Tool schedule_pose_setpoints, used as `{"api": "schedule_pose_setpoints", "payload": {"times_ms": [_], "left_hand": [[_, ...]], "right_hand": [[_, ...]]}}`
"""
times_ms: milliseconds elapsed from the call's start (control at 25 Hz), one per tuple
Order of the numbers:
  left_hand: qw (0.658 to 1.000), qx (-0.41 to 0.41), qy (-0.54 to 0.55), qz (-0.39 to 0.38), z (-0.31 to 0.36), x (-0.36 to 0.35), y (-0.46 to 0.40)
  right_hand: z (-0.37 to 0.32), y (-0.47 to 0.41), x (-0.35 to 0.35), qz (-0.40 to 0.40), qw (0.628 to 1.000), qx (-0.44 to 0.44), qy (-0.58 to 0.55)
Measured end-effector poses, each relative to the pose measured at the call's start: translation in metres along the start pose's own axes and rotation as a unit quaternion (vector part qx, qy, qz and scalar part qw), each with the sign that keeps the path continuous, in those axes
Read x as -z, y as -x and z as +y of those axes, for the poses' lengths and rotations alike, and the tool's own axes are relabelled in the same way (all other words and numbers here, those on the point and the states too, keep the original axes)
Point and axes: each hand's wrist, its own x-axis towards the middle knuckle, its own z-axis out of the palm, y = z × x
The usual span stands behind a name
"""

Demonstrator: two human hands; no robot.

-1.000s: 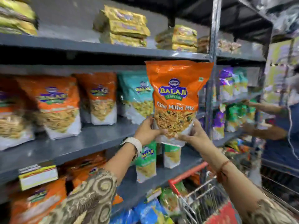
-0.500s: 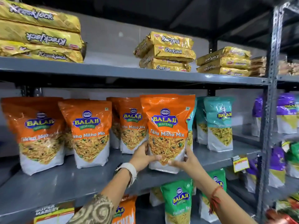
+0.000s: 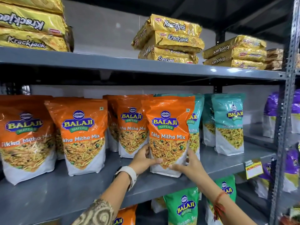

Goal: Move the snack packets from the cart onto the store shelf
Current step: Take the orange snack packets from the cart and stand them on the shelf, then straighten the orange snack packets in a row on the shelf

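Shelf (image 3: 162, 181): grey metal board under both hands, running off to either side of them; bare patch just left of the left wrist.
Top row: gold Krackjack stacks (image 3: 168, 39) lie flat on the board well above the hands.
Orange pouches (image 3: 84, 137): standing upright to the left of the hands, one just behind the left hand.
Teal pouches (image 3: 228, 124): upright to the right of the right hand, one partly hidden behind the held pack.
Held pouch (image 3: 168, 135): orange, upright between the hands, its white base looks set down on the board near the front edge.
Left hand (image 3: 142, 159): clamped on the pouch's lower left edge, thumb across the front; watch on the wrist.
Right hand (image 3: 190, 164): clamped on the lower right corner, fingers (image 3: 174, 167) spread under the printed window.
Handling: glossy film, so likely slick; bag looks puffy and light, contents probably brittle, so squeezing hard could crush them.
Where to hold: low on both side seams, as now, where the gusset is stiffest; the top would flop.
Cart: not in view from where the hands are.
Risk: a stand-up pouch can tip forward if let go before the base sits flat.
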Motion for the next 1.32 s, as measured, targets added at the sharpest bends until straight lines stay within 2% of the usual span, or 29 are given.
{"api": "schedule_pose_setpoints", "payload": {"times_ms": [160,320,520,760,1000,1320], "left_hand": [[1.000,0.013,-0.006,-0.002,-0.002,0.002,0.002],[1.000,-0.002,0.000,0.030,0.017,0.015,0.020],[0.989,-0.049,0.019,0.141,0.075,0.049,0.078],[0.945,-0.094,0.008,0.315,0.131,0.125,0.165],[0.898,-0.049,-0.012,0.437,0.108,0.200,0.237],[0.864,0.032,0.000,0.503,0.015,0.250,0.217]], "right_hand": [[-0.006,0.005,-0.001,-0.002,1.000,-0.014,-0.020],[-0.030,0.014,0.005,0.060,0.997,-0.023,-0.053],[-0.088,0.036,0.006,0.179,0.983,0.019,-0.037],[-0.206,0.049,-0.017,0.221,0.961,0.153,-0.061],[-0.267,0.065,-0.095,0.134,0.966,0.209,-0.066],[-0.231,0.055,-0.243,-0.054,0.978,0.191,-0.060]]}}
